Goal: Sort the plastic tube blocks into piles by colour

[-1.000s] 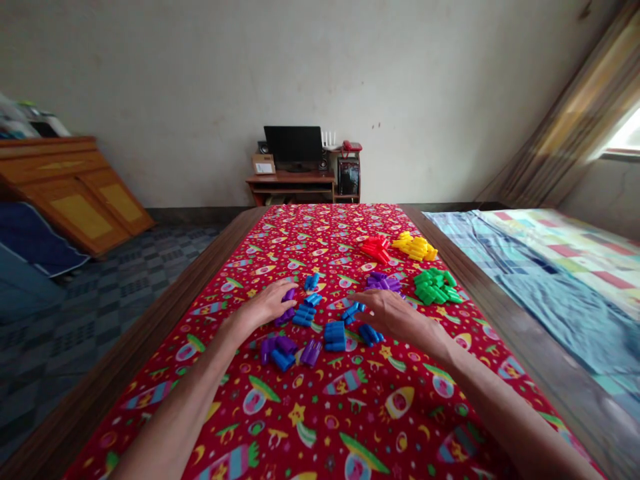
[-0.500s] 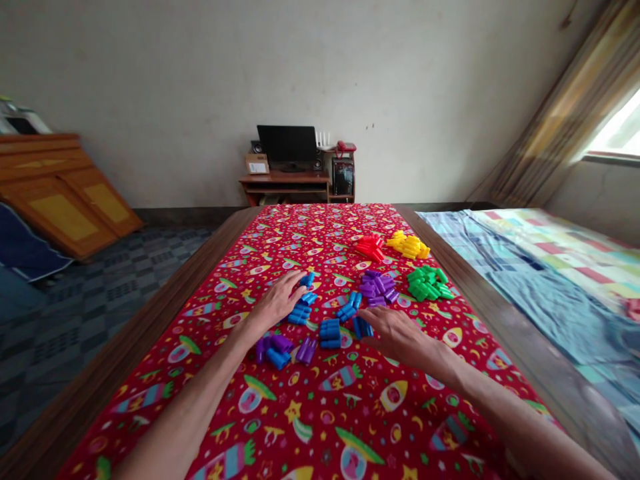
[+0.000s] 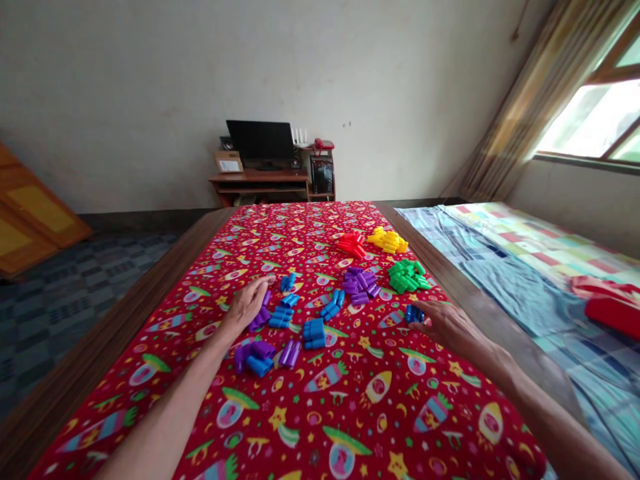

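Observation:
My left hand (image 3: 249, 305) rests on the cloth with its fingers stretched forward, beside some purple tube-shaped plastic pieces (image 3: 259, 319) that it partly covers. To its right lie several blue tube-shaped pieces (image 3: 281, 317), with a larger blue cluster (image 3: 314, 333) and another blue group (image 3: 332, 305) further right. Nearer to me are mixed purple and blue pieces (image 3: 260, 365) and a purple pair (image 3: 289, 354). My right hand (image 3: 445, 325) has its fingers and thumb closed around a small group of dark blue pieces (image 3: 414, 313) at the right of the cloth.
Heaps of purple (image 3: 359, 285), green (image 3: 408, 276), red (image 3: 351, 245) and yellow pieces (image 3: 387, 241) lie towards the right on the red patterned cloth (image 3: 320, 413). A bed (image 3: 530, 280) adjoins the table's right side. A desk with a monitor (image 3: 261, 143) stands at the far wall.
My right hand has moved right, taking the dark blue pieces away from the other blue ones. My left hand has drawn back leftward from the blue pieces, and purple pieces now show beside it.

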